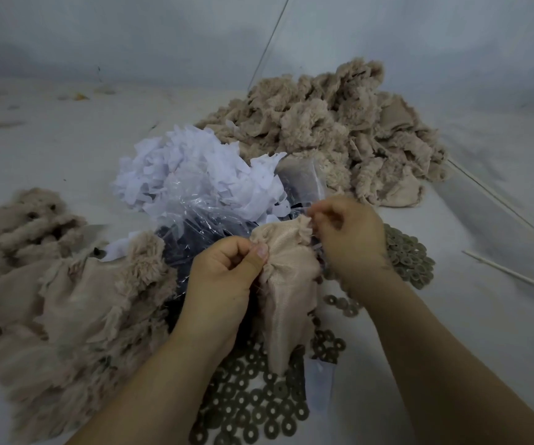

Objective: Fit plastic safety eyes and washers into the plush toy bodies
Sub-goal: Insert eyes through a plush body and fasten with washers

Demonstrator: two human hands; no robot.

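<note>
Now, plush body: soft, limp, light; hold at the bunched fabric.
Left hand: pinching it.
Right hand: pinching its fuzzy edge.

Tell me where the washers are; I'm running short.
Head view: washers lie scattered below the hands, with more right of the right hand.

Both hands grip a beige plush body inside out: left hand pinching its edge, right hand its top, above scattered washers.
</note>
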